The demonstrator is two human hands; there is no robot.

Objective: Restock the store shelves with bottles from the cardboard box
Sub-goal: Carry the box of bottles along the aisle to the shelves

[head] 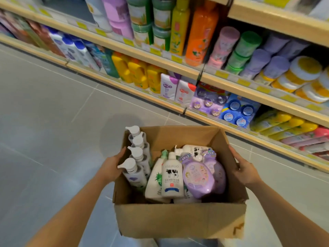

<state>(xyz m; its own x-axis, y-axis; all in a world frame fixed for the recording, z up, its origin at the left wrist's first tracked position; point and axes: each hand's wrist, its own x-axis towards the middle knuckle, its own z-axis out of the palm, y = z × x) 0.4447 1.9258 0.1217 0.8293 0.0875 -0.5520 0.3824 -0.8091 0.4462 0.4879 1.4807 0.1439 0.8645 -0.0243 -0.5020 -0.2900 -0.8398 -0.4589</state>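
**Cardboard box carried to the shelves, nothing unpacked yet**

Cardboard, brown and open-topped, fills the near middle of the view: the cardboard box is held up between two bare arms, above the grey tiled floor. The left hand presses flat against the box's left wall, fingers fairly straight along the outside. The right hand curls its fingers over the rim of the right wall, gripping the board. My guess is that this two-sided hold is there to keep a loaded box level while it is carried to the shelving.

Inside, along the left wall, four pump bottles stand in a row, nozzles pointing left, long axes upright but leaning a little toward the far left. In the middle, a white bottle with a cow label lies tilted, cap toward the far wall, long axis running near to far. Beside it on the right rest purple refill pouches, tops also pointing away. A second cow-labelled bottle lies behind them.

Farther off, the store shelves run diagonally from upper left to lower right, already crowded with yellow, orange, green and purple bottles. No bottle has left the box, so restocking looks barely begun.
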